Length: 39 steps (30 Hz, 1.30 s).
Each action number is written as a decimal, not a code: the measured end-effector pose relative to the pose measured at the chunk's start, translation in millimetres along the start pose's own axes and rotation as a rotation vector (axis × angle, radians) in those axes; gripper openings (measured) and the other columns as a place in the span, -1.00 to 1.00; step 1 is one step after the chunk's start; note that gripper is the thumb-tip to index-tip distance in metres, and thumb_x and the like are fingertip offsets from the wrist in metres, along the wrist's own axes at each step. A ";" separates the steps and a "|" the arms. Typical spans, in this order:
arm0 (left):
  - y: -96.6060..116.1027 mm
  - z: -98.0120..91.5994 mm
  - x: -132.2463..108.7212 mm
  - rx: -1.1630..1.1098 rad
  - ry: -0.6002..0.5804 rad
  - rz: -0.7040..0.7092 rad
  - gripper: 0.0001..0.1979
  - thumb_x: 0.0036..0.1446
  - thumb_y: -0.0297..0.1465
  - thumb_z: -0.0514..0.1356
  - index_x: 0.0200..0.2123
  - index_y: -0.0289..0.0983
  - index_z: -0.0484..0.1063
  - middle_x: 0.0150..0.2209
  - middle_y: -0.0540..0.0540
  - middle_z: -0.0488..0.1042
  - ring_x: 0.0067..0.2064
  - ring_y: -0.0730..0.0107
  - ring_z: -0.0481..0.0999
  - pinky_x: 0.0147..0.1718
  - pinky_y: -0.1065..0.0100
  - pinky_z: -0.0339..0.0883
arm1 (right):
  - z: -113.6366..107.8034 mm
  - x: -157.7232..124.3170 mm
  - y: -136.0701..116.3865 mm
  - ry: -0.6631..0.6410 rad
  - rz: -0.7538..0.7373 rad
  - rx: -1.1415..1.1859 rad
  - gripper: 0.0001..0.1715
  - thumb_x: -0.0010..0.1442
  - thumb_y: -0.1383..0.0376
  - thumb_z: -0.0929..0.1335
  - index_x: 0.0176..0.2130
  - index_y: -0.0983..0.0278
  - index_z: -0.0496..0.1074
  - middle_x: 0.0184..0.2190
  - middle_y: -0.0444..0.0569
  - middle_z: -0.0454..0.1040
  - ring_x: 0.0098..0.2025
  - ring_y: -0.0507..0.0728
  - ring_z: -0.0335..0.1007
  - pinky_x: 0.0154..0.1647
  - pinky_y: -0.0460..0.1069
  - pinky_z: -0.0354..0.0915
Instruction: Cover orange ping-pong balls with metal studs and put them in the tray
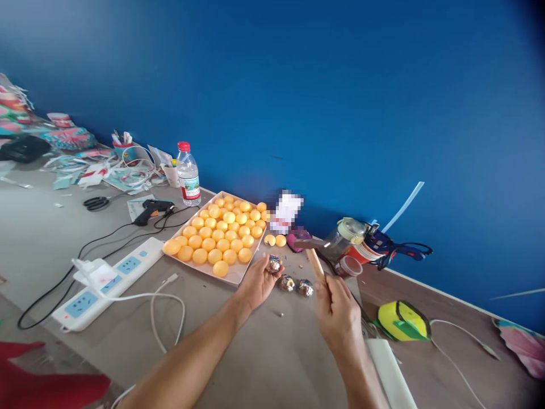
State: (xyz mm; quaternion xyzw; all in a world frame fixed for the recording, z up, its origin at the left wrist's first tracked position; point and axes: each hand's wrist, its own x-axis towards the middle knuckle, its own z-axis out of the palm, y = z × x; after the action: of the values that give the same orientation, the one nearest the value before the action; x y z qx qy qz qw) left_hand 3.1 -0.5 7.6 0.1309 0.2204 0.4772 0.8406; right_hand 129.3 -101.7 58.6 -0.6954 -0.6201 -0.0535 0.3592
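Note:
My left hand (258, 281) is closed round a small foil-wrapped ball (274, 263), held just above the grey table (264, 352). Two more foil-wrapped balls (286, 283) (305, 288) lie on the table between my hands. My right hand (338, 309) grips the wooden handle of a small hammer (314, 257), whose metal head points left above the foil balls. A shallow tray (232, 276) holds several orange balls to the left of my left hand. Two loose orange balls (275, 240) sit behind the foil ones.
A white power strip (108, 282) with cables lies at the left, a black glue gun (151, 210) and a water bottle (188, 175) behind it. Scissors (96, 203) and paper scraps are far left. A jar (343, 237), a red cup and a yellow-green object (402, 321) sit at the right.

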 end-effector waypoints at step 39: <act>4.8 -4.1 -1.9 -0.151 -0.172 -0.014 -0.91 0.05 -0.49 0.20 -0.32 -0.36 0.42 -0.29 -0.10 0.50 -0.12 0.31 0.48 0.06 0.19 0.24 | 8.4 -3.5 -3.2 -0.238 0.035 -0.097 -0.74 0.24 0.29 0.13 -0.30 0.26 0.34 -0.41 -0.04 0.43 -0.44 0.06 0.33 -0.50 -0.09 0.12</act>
State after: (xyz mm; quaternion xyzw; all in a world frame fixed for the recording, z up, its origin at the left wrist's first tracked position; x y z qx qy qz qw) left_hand -3.4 0.4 6.6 0.1062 0.1121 0.4735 0.8671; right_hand 122.5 -100.0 51.9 -0.7243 -0.6426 0.0057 0.2499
